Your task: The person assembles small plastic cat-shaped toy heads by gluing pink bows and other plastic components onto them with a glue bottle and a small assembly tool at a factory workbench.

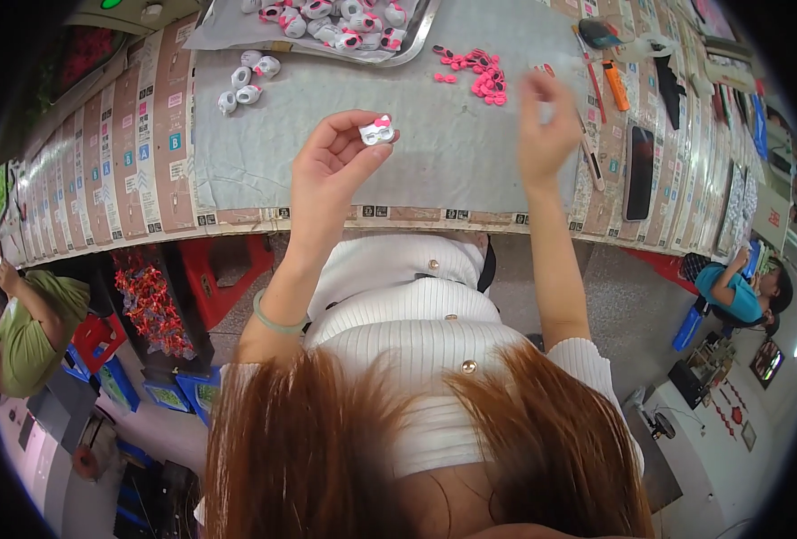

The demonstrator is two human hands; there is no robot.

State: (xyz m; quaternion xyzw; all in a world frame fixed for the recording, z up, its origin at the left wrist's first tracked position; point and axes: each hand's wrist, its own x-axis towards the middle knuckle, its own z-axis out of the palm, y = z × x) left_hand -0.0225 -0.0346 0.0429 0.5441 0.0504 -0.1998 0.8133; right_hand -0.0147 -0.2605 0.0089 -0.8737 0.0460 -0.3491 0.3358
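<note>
Between the thumb and fingers of my left hand (335,162) is a small white cat-head-shaped piece (378,132) with a pink bow, held above the grey cloth (452,180). My right hand (546,126) is raised over the cloth's right side, its fingers smeared by motion; a small red-and-white spot shows by the fingertips, too blurred to name. Left of that hand lies a loose pile of small pink pieces (488,81), some with dark parts. Several white pieces (241,85) sit apart on the cloth at the far left.
A metal tray (421,40) heaped with white-and-pink pieces stands at the back. To the right lie an orange-handled cutter (616,85), a pen (591,162), a black phone (638,171) and a black item (669,90). Other people sit at far left and right.
</note>
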